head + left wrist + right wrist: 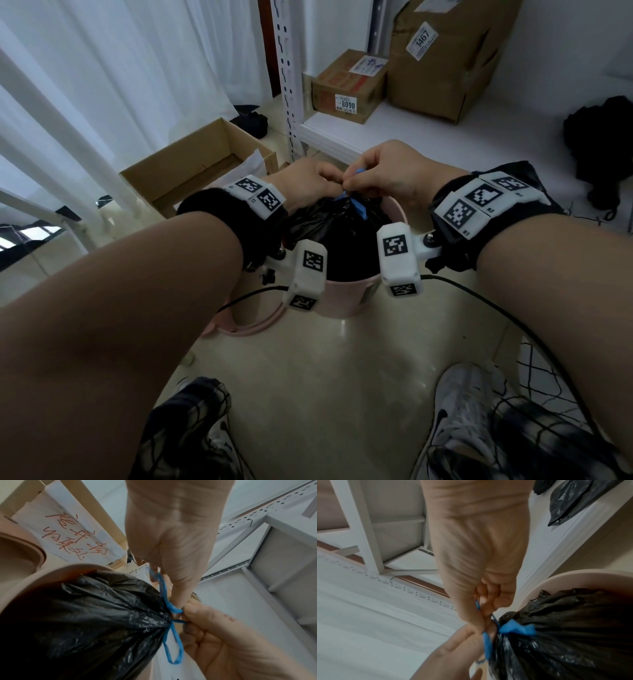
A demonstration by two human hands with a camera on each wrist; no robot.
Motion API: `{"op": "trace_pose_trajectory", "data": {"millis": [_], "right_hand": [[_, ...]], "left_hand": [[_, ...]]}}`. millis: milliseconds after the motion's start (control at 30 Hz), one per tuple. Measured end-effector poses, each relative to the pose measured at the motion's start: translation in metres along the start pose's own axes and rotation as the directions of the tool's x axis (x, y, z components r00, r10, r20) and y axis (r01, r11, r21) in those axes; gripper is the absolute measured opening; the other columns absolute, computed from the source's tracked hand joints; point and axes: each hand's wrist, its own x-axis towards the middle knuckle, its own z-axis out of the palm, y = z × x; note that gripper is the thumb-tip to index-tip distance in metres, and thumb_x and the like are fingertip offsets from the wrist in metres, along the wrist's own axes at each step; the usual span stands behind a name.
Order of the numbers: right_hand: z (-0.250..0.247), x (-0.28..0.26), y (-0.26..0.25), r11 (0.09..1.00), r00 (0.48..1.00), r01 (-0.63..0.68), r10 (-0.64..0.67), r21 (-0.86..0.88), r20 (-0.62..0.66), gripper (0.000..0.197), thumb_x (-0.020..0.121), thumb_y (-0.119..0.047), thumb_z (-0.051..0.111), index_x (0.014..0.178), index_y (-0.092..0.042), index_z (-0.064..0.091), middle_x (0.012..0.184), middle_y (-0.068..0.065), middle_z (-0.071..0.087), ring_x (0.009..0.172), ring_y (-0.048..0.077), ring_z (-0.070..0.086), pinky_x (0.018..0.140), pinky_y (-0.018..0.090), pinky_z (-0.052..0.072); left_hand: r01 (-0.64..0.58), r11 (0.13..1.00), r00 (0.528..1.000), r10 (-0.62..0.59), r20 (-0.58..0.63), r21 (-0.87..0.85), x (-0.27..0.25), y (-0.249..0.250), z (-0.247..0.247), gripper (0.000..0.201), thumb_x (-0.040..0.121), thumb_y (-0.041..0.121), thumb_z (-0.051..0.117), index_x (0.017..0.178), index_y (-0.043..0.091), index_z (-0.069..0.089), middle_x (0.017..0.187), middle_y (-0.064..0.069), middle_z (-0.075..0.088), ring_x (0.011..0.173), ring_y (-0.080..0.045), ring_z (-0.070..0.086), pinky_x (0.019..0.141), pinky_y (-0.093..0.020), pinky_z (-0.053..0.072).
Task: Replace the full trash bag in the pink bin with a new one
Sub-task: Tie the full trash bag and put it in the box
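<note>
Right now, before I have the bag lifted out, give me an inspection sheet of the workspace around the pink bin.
Surface: pale glossy floor; the pink bin stands on it.
Job's things: black trash bag still inside the bin, its mouth gathered by a blue drawstring. A pink ring-shaped part lies on the floor beside the bin.
Clutter: open cardboard box holding a paper with red writing; two labelled boxes on the white shelf; dark plastic bags on that shelf.
Grippers: left hand and right hand both pinch the drawstring.
Cables: black cable trailing from the right wrist rig.
Surroundings: white curtain.
</note>
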Motion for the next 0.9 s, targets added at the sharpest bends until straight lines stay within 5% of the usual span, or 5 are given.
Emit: {"op": "trace_pose_trajectory", "data": {"millis": [233,500,633,733,900], "right_hand": [[0.011,0.0,-0.005,0.873,0.956,0.15,-0.247,-0.463,-0.157,0.009,0.074,-0.007,0.069,0.083,-0.006,0.069,0.081,0.006,0.066,0.076,0.016,0.061,0.075,0.031,0.051],[0.023,-0.005,0.003,0.667,0.925,0.107,-0.339,-0.737,-0.172,0.02,0.088,-0.014,0.053,0.105,-0.004,0.06,0.109,0.018,0.063,0.104,0.033,0.056,0.083,0.038,0.043],[0.025,-0.01,0.01,0.658,0.903,0.116,-0.382,-0.744,-0.197,0.02,0.093,-0.019,0.05,0.107,-0.006,0.052,0.103,0.019,0.063,0.094,0.037,0.058,0.075,0.04,0.043],[0.027,-0.009,0.012,0.706,0.897,0.113,-0.375,-0.7,-0.233,0.02,0.092,-0.02,0.052,0.107,-0.007,0.052,0.098,0.019,0.065,0.091,0.037,0.059,0.072,0.04,0.044],[0.018,-0.001,0.011,0.823,0.91,0.118,-0.313,-0.555,-0.272,0.02,0.084,-0.022,0.065,0.095,-0.006,0.063,0.095,0.016,0.068,0.092,0.03,0.062,0.081,0.04,0.049]], "left_hand": [[0.037,0.988,0.998,-0.027,-0.063,0.153,0.003,0.006,0.003,0.013,0.081,0.018,0.065,0.069,0.022,0.062,0.061,0.008,0.053,0.064,-0.009,0.05,0.06,-0.021,0.039],[0.071,0.957,0.988,-0.029,-0.151,0.281,0.004,0.01,-0.002,0.01,0.048,0.057,0.057,0.052,0.05,0.063,0.1,0.002,0.066,0.108,-0.024,0.056,0.096,-0.044,0.046],[-0.064,0.99,0.996,0.071,-0.05,0.127,0.001,0.005,-0.008,0.012,0.086,0.025,0.063,0.081,0.016,0.068,0.077,0.002,0.06,0.075,-0.01,0.057,0.075,-0.03,0.048],[-0.13,0.99,0.991,0.13,-0.009,0.053,0.002,-0.002,-0.008,0.021,0.089,0.018,0.062,0.108,0.009,0.064,0.092,-0.003,0.068,0.083,-0.011,0.062,0.08,-0.019,0.049],[-0.188,0.936,0.979,0.204,-0.025,0.296,0.005,0.002,-0.009,0.023,0.09,0.023,0.061,0.101,0.005,0.068,0.08,0.0,0.061,0.065,-0.003,0.05,0.056,-0.009,0.039]]}}
